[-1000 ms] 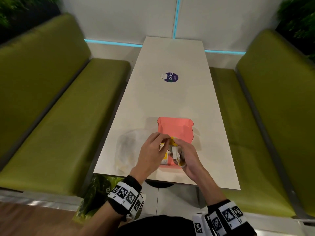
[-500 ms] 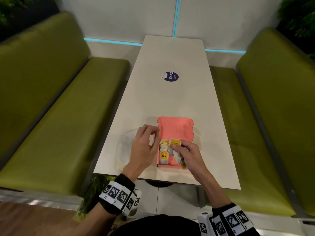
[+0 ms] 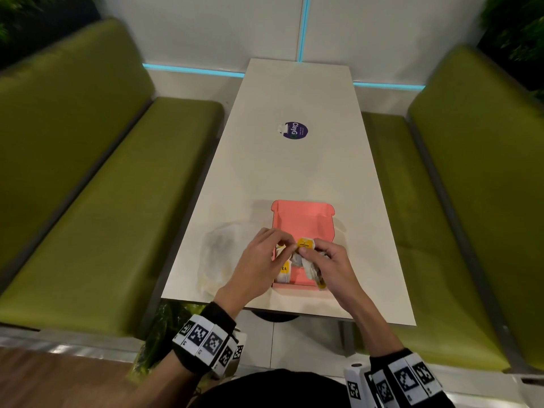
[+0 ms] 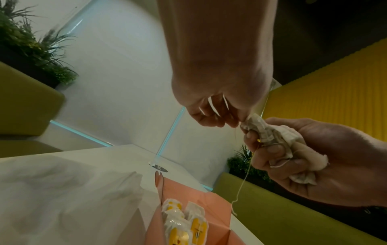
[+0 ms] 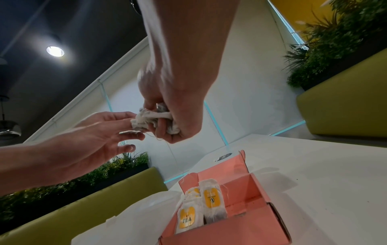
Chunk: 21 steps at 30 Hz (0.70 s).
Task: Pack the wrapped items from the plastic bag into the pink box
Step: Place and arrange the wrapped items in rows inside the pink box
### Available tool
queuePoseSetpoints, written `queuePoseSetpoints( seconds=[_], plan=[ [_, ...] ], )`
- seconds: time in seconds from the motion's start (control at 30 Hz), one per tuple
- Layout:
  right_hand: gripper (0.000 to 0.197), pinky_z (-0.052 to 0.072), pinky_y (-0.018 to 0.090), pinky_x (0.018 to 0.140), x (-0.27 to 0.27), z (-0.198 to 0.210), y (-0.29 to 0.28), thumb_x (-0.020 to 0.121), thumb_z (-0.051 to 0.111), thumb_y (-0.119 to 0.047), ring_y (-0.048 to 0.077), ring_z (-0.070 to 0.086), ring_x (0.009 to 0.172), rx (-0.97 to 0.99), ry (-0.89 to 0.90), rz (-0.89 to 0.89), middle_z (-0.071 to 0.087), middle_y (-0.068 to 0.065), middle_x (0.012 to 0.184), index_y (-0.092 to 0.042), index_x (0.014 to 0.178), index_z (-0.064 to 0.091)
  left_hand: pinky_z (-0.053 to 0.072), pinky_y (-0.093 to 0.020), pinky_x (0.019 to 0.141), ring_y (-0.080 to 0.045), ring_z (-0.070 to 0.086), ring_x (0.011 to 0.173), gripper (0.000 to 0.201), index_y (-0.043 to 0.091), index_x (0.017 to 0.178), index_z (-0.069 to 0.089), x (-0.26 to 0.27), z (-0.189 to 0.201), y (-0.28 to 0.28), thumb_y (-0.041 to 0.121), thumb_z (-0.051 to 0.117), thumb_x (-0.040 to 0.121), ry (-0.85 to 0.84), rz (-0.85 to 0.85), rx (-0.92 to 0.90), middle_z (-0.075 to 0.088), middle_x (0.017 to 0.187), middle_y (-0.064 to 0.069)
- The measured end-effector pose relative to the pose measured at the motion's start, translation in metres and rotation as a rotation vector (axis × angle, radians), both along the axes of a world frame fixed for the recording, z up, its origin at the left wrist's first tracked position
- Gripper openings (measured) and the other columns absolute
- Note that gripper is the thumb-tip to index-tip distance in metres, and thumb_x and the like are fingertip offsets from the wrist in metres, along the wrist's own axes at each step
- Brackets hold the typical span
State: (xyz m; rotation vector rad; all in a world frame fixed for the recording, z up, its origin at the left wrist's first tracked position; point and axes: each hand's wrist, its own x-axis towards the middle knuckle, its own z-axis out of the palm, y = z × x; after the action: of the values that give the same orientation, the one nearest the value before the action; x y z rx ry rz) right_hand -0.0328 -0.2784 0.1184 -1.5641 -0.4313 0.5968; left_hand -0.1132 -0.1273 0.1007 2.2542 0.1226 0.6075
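Right hand (image 3: 329, 266) has its fingers curled around a crumpled bunch of tea bags (image 4: 278, 140), strings tangled through the fingers, one string (image 4: 243, 175) hanging loose below the fist. Left hand (image 3: 259, 260) pinches thumb and forefinger on the near end of that bunch, right at the right hand's fingertips; in the right wrist view its other fingers are straighter and spread under the bunch. In the head view a yellow tag (image 3: 304, 243) sits up between the two hands. Both hands hover above the near half of the pink box (image 3: 303, 219), clear of its floor. The box is open on the white table (image 3: 294, 166), lid flap standing up at the far side. Inside, against the left wall, several wrapped tea bags (image 5: 201, 208) with yellow labels stand upright, one reading TEA; the right part of the box floor is bare pink. The plastic bag (image 3: 226, 254) lies flat and crumpled on the table just left of the box, under the left wrist; contents can't be made out. Further up the table, well apart from the box, a round dark sticker (image 3: 295, 130). Green bench seats (image 3: 103, 201) flank the table on both sides.
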Motion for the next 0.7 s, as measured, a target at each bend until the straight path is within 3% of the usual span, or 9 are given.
queuePoseSetpoints(
  seconds=[0.07, 0.2, 0.37, 0.47, 0.57, 0.7],
  plan=[
    [0.015, 0.044, 0.014, 0.057, 0.0000, -0.0001, -0.0001, 0.096, 0.061, -0.009, 0.003, 0.056, 0.061, 0.000, 0.008, -0.014, 0.065, -0.003, 0.070, -0.003, 0.092, 0.074, 0.039, -0.009, 0.074, 0.004, 0.048, 0.088, 0.001, 0.018, 0.097, 0.061, -0.0010, 0.0027, 0.0003, 0.019, 0.062, 0.097, 0.035, -0.014, -0.032, 0.051, 0.089, 0.024],
    [0.016, 0.041, 0.015, 0.052, -0.0004, -0.0002, 0.0007, 0.095, 0.060, -0.008, 0.002, 0.052, 0.054, 0.003, 0.046, -0.034, 0.061, -0.004, 0.064, 0.001, 0.094, 0.073, 0.038, -0.008, 0.074, 0.005, 0.049, 0.087, 0.014, 0.027, 0.097, 0.053, -0.0025, 0.0071, -0.0013, 0.015, 0.059, 0.098, 0.077, -0.025, -0.076, 0.050, 0.090, 0.025],
    [0.016, 0.037, 0.018, 0.051, 0.0008, 0.0012, 0.0014, 0.095, 0.060, -0.009, 0.006, 0.046, 0.052, -0.004, 0.046, -0.052, 0.055, -0.003, 0.060, 0.000, 0.088, 0.071, 0.036, -0.004, 0.074, 0.010, 0.048, 0.087, 0.015, 0.015, 0.109, 0.059, -0.0035, 0.0081, -0.0019, 0.008, 0.061, 0.095, 0.148, -0.045, -0.048, 0.051, 0.091, 0.018],
    [0.020, 0.034, 0.024, 0.054, 0.0045, 0.0002, 0.0009, 0.094, 0.062, -0.012, 0.012, 0.041, 0.056, -0.004, 0.038, -0.087, 0.048, 0.009, 0.067, 0.006, 0.086, 0.066, 0.037, -0.009, 0.074, -0.002, 0.049, 0.086, 0.013, 0.014, 0.105, 0.062, -0.0041, 0.0057, -0.0003, 0.009, 0.061, 0.093, 0.136, -0.067, 0.028, 0.055, 0.090, 0.011],
    [0.022, 0.034, 0.025, 0.052, 0.0059, -0.0009, 0.0026, 0.094, 0.063, -0.012, 0.013, 0.040, 0.056, -0.004, 0.054, -0.122, 0.046, 0.010, 0.068, 0.008, 0.086, 0.063, 0.036, -0.010, 0.073, -0.007, 0.049, 0.081, 0.006, 0.014, 0.095, 0.060, -0.0059, 0.0047, -0.0015, 0.009, 0.058, 0.093, 0.084, -0.065, -0.032, 0.052, 0.089, 0.009],
    [0.022, 0.036, 0.027, 0.053, 0.0047, -0.0033, 0.0050, 0.095, 0.062, -0.014, 0.015, 0.043, 0.059, 0.020, 0.088, -0.158, 0.049, 0.011, 0.069, 0.006, 0.086, 0.065, 0.035, -0.014, 0.075, -0.013, 0.051, 0.088, 0.008, 0.015, 0.092, 0.057, -0.0069, 0.0010, -0.0086, 0.021, 0.051, 0.093, 0.034, -0.080, -0.095, 0.052, 0.093, 0.009]
  ],
)
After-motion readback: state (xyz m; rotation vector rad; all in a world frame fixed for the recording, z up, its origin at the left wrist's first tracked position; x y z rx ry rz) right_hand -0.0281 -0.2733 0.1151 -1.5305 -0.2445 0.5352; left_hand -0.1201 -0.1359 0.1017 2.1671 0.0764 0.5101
